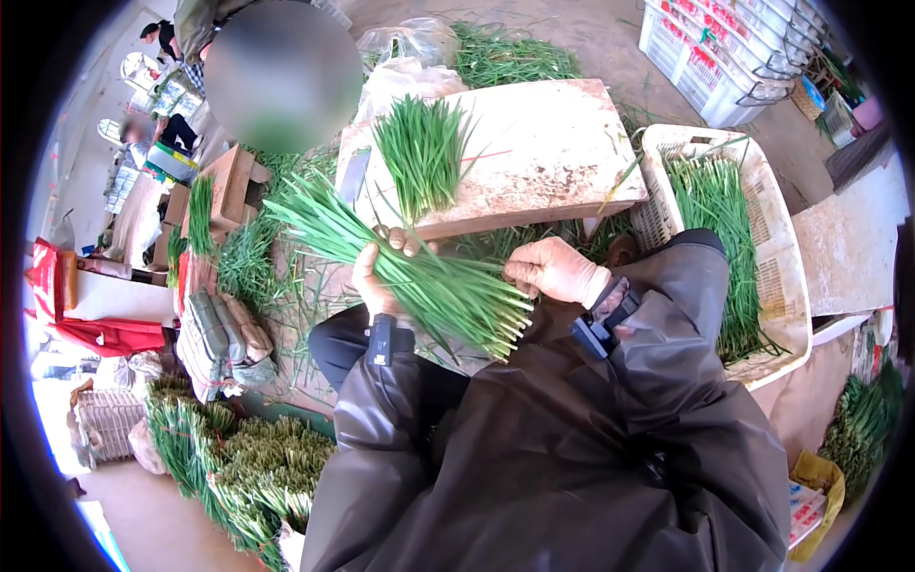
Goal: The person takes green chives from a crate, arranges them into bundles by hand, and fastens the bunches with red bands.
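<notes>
A bunch of garlic chives [419,272] lies across my lap area, its leaf tips toward the upper left and its pale cut stems toward the lower right. My left hand [377,270], in a light glove, is wrapped round the middle of it. At the upper edge of the stem end, my gloved right hand [553,271] has its fingers bent in a pinch; what lies between the fingertips is hidden. Just beyond, a smaller bunch of chives [419,157] rests on a low wooden board [543,143], beside a broad knife blade [355,174].
On the right stands a cream plastic crate [786,286] holding chives. Stacked white crates [696,67] are at the back right. Many bundled chives [257,458] stand at the lower left, and loose chives [253,253] litter the floor. Another person [195,29] is opposite me.
</notes>
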### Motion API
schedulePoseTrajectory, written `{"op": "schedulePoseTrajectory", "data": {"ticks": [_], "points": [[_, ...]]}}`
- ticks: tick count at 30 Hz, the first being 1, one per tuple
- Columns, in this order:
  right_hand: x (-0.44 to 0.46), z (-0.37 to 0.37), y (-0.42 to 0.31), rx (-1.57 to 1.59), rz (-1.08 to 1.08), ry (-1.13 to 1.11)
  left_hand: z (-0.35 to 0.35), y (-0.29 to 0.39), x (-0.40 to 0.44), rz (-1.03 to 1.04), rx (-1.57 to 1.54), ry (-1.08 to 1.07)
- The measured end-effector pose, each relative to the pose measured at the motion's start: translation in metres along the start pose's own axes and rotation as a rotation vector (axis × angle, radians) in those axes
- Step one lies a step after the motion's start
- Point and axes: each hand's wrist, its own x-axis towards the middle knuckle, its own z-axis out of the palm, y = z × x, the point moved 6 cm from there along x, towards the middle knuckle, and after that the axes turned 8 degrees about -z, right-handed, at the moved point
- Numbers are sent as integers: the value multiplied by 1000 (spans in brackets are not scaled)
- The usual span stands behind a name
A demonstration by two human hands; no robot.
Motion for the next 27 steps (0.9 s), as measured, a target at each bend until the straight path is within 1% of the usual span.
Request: {"op": "schedulePoseTrajectory", "data": {"ticks": [1,2,6,9,10,11,13,14,15,16,17,18,19,20,21,22,23,25,27], "points": [[-1,2,9,237,137,-27,3,-1,1,-11,-14,-30],[1,1,14,243,149,-46,6,-2,-1,-10,4,-74],[-3,9,30,406,319,-86,3,-2,-1,-24,12,-47],[-9,-1,37,219,454,-86,3,3,0,-31,-12,-77],[-5,-17,23,-500,364,-171,2,5,0,-21,-5,-53],[-9,-26,37,-770,375,-54,2,7,-1,-9,2,-31],[-13,-36,32,-804,199,169,0,11,-2,11,26,15],[-9,-37,38,-613,61,237,-1,11,-1,5,48,45],[-4,-37,27,-366,29,272,-2,11,-1,2,69,76],[1,-32,12,-241,-5,255,0,9,-2,2,97,78],[3,-24,-3,-114,-35,239,3,4,-2,-43,89,76],[4,-17,-28,-86,-108,251,5,2,-3,-70,85,89],[5,-7,-30,-88,-109,166,6,-1,-2,-99,80,101],[5,1,-36,-63,-143,152,0,-2,3,-65,71,71],[5,7,-43,-39,-174,138,1,-4,4,-76,67,78],[6,11,-44,-156,-296,119,2,-6,4,-100,50,95],[7,18,-33,-150,-236,46,2,-8,3,-126,32,112],[7,25,-24,-294,-213,32,4,-14,3,-161,32,116],[11,32,-24,-137,-146,-41,3,-20,6,-174,46,151]]}}
